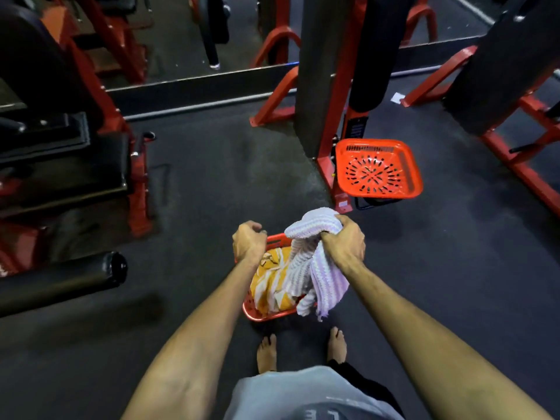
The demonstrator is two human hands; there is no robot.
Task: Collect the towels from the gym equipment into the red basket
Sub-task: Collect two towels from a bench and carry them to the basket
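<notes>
head view looks down on the right hand clenched around a bunched lilac and white striped towel, which hangs over the red plastic basket just below both hands. left hand is fisted at the basket's far rim; what it grips i cannot tell. an orange and white towel lies inside. a second, empty red basket sits well beyond the right hand
</notes>
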